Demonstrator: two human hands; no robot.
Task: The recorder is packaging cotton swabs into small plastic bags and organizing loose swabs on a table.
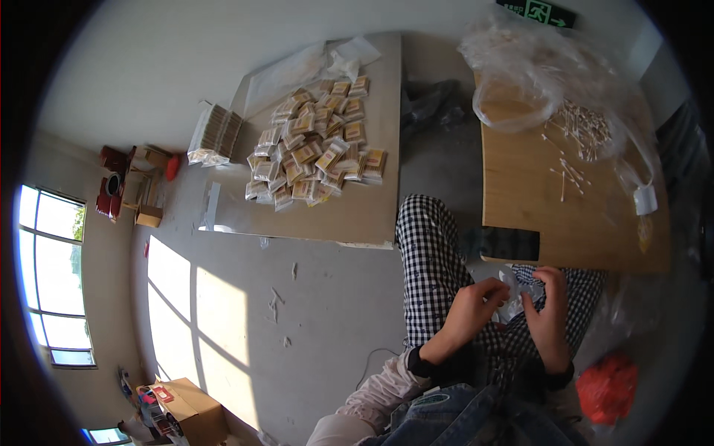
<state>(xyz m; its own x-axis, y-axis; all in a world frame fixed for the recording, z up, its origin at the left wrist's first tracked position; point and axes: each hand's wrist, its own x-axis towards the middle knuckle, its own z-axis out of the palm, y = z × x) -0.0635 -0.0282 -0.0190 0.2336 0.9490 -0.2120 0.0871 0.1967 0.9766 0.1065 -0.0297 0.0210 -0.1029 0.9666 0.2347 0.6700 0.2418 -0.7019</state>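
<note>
Clear plastic film [515,297] lies between the left hand [476,303] and the right hand [549,308], above the checked trousers [428,253]. It is to the right of the left hand's grip and to the left of the right hand's, about equally near both. Crumpled, it seems longest running away from the body; which way any opening points cannot be told. The left grip appears pinched on its edge; the right curls, thumb and forefinger parted, and whether it grasps the film is unclear. Ahead, a wooden counter [520,186] carries loose cotton swabs [584,132] beside a large clear bag [513,52]; leftward, packets [305,152] lie heaped on a grey counter [372,215].
</note>
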